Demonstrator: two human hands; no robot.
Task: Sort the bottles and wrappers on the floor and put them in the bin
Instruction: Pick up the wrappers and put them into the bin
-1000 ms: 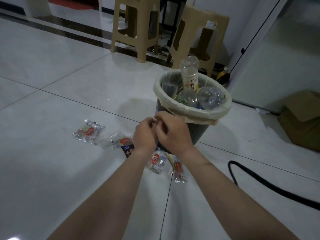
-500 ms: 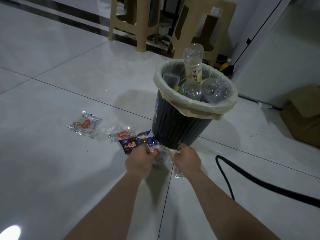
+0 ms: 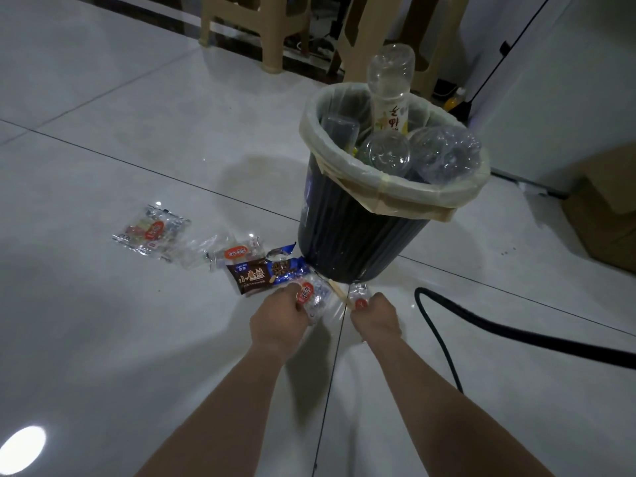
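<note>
Presently, floor stock at the foot of the bin, listed near to far.

Bin (image 3: 361, 235): dark ribbed body, pale liner folded over the rim, standing on the floor tiles. Filled to the rim with clear plastic bottles (image 3: 444, 153). One labelled bottle (image 3: 390, 87) stands neck-down, rising well above the rim.

Left hand (image 3: 278, 321): fingers curled onto a clear wrapper with a red label (image 3: 308, 294), low at the floor just before the bin's base. Whether it is lifted off the tile cannot be told.

Right hand (image 3: 377, 318): fingers closed in a pinch on a smaller clear wrapper (image 3: 359, 301) with a red dot, near the first.

Wooden stick (image 3: 339, 294): thin, lying between the two hands.

Brown snack wrapper (image 3: 254, 278) and blue wrapper (image 3: 287, 266): touching, just left of the left hand.

Orange-labelled clear wrapper (image 3: 235, 253): next leftward. Multicoloured wrapper (image 3: 151, 232): furthest left, set apart.

Handling, as judged: thin film, near weightless, soft, crackly and slick. It is liable to slide from flat fingers or drift when dropped. It is best bunched in the fist or pinched at a sealed edge. The bin has little room left, so wrappers should be tucked into gaps between the bottles without knocking the tall one.

Other: black hose (image 3: 481, 332) across the floor at right; beige stools (image 3: 241, 25) behind; cardboard box (image 3: 605, 215) at the far right.
</note>
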